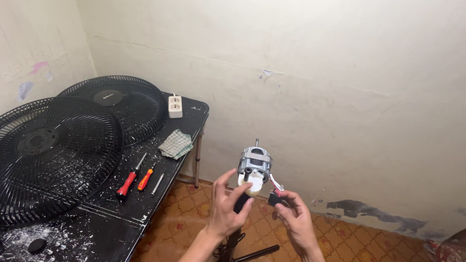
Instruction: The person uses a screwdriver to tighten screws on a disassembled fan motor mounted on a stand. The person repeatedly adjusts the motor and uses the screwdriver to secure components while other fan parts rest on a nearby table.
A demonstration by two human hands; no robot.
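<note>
I judge I'm mid-work on the bare fan motor [255, 164] atop its stand [228, 255]: left hand [226, 204] curls loosely under it, right hand [295, 217] pinches a small black part [275, 199], which next needs careful seating.

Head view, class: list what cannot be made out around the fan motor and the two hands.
- Fan motor: its lower front is covered by the left hand.
- Small black part in the right hand: too small to identify, partly hidden by fingers.
- Stand: its pole top is behind the left hand and its base is cut off by the bottom edge.
- Front fan grille: hides part of the rear grille.
</note>
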